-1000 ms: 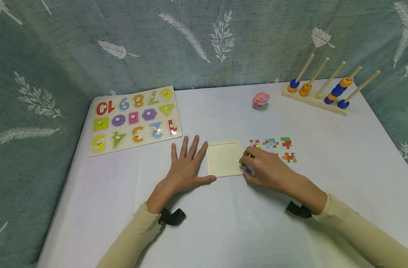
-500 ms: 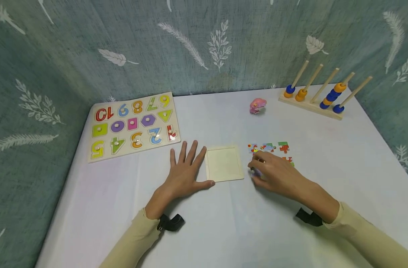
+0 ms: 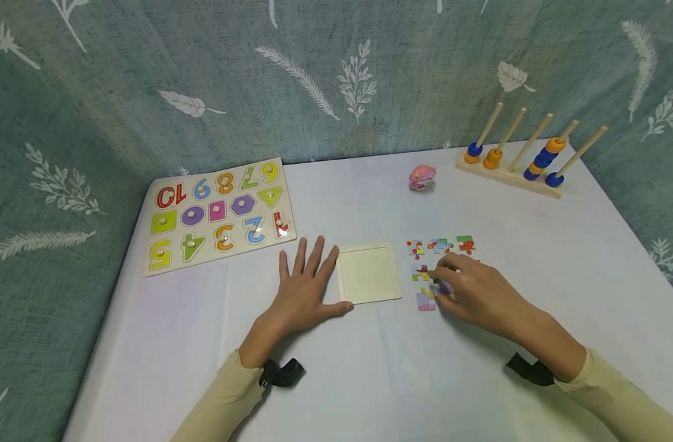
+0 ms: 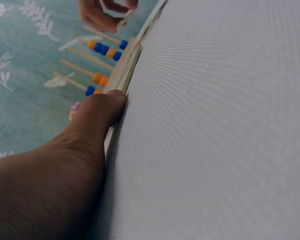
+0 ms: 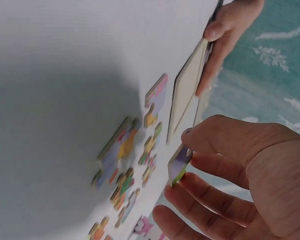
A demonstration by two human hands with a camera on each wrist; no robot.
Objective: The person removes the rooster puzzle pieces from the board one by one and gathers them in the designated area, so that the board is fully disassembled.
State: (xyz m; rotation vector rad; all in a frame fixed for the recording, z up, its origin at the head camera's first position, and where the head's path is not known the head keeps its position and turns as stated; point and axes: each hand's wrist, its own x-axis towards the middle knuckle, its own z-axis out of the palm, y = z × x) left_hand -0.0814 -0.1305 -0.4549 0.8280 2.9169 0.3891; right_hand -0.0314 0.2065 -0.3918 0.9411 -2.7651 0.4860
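My left hand [image 3: 303,291] lies with fingers spread along the left side of a square wooden puzzle tray [image 3: 368,274], thumb and forefinger touching its edge. In the left wrist view the thumb [image 4: 97,115] presses at the tray's edge. My right hand [image 3: 474,288] hovers over the loose jigsaw pieces right of the tray. It pinches a purple and green jigsaw piece [image 5: 180,164] between thumb and fingers. On the table lie several other pieces, among them a lilac one [image 3: 425,301] and a green and red one [image 3: 466,244]. The right hand hides some of them in the head view.
A number and shape peg board [image 3: 220,215] lies at the back left. Towards the back stand a pink toy figure [image 3: 422,177] and, farther right, a wooden peg stacker [image 3: 510,176] with blue and orange beads. A patterned cloth [image 3: 215,67] rises behind the table.
My right hand has moved right, from the tray's right edge to above the loose pieces, uncovering some at the left of the group. The left hand stays in place. The head view has shifted slightly.
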